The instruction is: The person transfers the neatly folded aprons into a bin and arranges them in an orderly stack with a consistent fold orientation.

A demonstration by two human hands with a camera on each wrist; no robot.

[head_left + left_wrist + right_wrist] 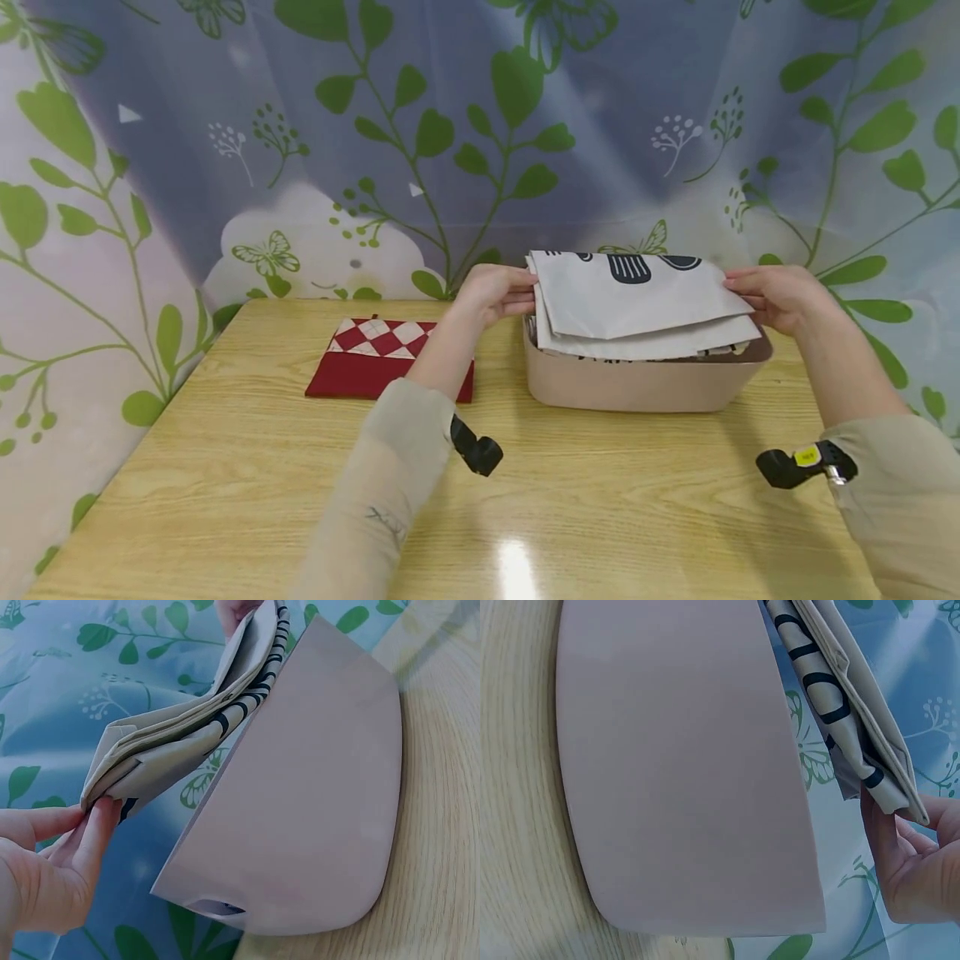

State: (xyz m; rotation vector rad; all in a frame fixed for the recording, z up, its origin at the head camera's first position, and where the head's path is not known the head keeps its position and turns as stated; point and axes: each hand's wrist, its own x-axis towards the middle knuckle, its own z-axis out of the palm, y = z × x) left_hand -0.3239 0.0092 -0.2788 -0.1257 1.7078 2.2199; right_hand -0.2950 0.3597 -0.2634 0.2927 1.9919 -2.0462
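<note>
A folded white cloth (637, 300) with black kitchen-utensil prints spans the mouth of a beige-pink storage bin (637, 387). My left hand (495, 293) pinches the cloth's left end; the left wrist view shows thumb and fingers on either side of the folded layers (172, 746). At the opposite end, my right hand (780, 296) grips the cloth the same way, its fingers under the edge in the right wrist view. From the sides, the cloth appears above the bin's rim, several layers thick. Most of the bin's inside is hidden beneath it.
Left of the bin lies a flat dark red cloth piece (367, 375) with a red-and-white diamond band, partly covered by my left forearm. Both sit on a light wooden table (585, 483). A leaf-patterned curtain (465, 167) hangs behind the table's far edge.
</note>
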